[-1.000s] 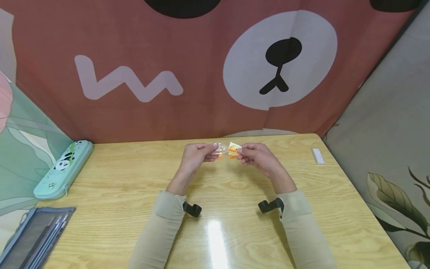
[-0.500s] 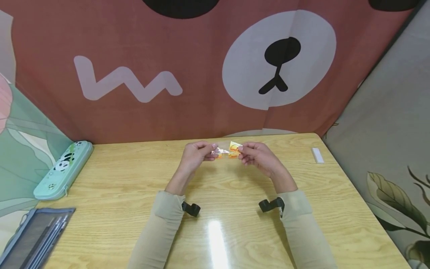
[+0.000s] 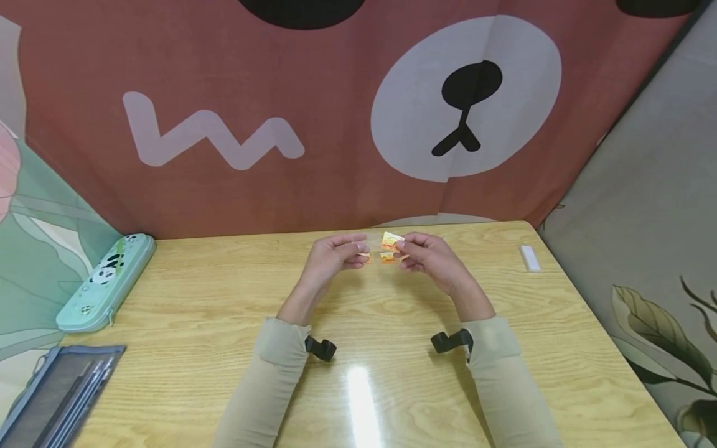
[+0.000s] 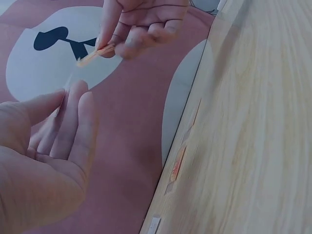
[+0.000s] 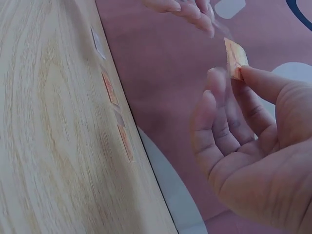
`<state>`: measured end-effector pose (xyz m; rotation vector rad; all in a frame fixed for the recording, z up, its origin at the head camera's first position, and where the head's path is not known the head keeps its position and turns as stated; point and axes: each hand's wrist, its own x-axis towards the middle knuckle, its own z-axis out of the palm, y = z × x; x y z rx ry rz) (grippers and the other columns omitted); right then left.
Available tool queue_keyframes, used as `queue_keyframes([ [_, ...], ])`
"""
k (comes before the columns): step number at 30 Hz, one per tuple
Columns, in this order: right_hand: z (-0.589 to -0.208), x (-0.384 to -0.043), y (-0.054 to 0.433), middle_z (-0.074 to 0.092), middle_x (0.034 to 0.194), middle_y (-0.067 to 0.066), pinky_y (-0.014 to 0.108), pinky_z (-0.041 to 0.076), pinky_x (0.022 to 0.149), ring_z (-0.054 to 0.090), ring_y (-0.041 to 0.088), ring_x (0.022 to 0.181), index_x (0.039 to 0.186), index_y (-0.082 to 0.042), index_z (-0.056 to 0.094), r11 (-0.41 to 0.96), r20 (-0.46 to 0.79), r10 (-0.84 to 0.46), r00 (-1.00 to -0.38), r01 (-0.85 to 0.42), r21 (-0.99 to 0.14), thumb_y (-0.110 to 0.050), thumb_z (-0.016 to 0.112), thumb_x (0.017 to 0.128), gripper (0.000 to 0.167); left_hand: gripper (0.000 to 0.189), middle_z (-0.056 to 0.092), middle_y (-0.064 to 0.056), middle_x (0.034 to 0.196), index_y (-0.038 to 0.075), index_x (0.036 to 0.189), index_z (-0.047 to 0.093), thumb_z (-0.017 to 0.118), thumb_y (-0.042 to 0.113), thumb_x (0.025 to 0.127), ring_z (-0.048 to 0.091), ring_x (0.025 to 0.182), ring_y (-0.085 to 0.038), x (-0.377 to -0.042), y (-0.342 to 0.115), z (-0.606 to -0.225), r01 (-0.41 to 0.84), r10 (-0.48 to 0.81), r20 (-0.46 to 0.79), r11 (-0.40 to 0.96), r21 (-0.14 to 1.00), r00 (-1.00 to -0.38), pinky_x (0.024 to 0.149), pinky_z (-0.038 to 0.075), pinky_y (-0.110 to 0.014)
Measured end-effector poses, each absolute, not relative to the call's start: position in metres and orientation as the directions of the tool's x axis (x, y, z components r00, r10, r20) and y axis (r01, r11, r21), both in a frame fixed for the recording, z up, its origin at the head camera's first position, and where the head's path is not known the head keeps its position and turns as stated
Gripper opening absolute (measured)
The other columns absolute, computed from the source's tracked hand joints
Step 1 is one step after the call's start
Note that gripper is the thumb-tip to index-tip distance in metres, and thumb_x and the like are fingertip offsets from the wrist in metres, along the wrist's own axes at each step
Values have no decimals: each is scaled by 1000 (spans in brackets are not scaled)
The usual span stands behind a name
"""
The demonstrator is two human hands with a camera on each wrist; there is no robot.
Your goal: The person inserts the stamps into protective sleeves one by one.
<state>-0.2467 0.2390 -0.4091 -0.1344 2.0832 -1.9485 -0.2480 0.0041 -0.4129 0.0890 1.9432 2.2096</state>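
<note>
My left hand pinches a thin clear film between thumb and finger, seen edge-on in the left wrist view. Opposite it, my right hand pinches a small yellow-orange printed piece between thumb and index finger. Both hands are raised over the far edge of the table. Below them lie several small flat pieces, among them an orange printed one with clear ends and a pale one. Whether the film joins the printed piece cannot be told.
A mint pencil case with panda prints stands at the table's left edge. In front of it lies a dark mesh pouch holding pens. A small white block lies far right. A bear-print cloth hangs behind the wooden table.
The shiny film seen between the hands earlier now barely shows. My right hand has lifted the printed piece slightly, and a gap shows between it and my left hand.
</note>
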Motion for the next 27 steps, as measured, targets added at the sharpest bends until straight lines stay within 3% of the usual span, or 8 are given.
queue_keyframes([
  [5,-408,-248,237,71,91,-3,33,64,85,72,10,80,113,3,64,75,-104,-191,-976,92,-993,-17,63,102,23,27,77,-16,106,-7,118,71,69,9,96,77,79,-13,-249,5,-413,-126,185,-102,-120,985,-977,79,65,-34],
  [13,-407,-248,237,71,84,-4,21,61,69,69,6,70,116,4,64,13,-84,-130,-988,83,-996,-13,64,101,23,27,77,-5,81,-8,108,72,73,15,94,77,73,-14,-249,4,-414,-137,150,-118,-122,983,-982,73,66,-33],
  [18,-407,-247,233,71,89,-1,22,61,68,70,7,69,117,3,63,18,-77,-148,-986,76,-997,-13,64,100,24,34,77,-5,80,-11,111,70,74,18,94,76,72,-13,-248,4,-413,-130,138,-115,-106,986,-984,72,66,-32],
  [27,-408,-246,226,71,86,-6,23,61,67,70,7,67,123,7,62,78,-59,-140,-988,49,-996,-15,65,100,32,29,77,-5,78,-7,106,74,74,19,94,76,69,-13,-247,6,-414,-140,116,-127,-111,984,-985,70,66,-32],
])
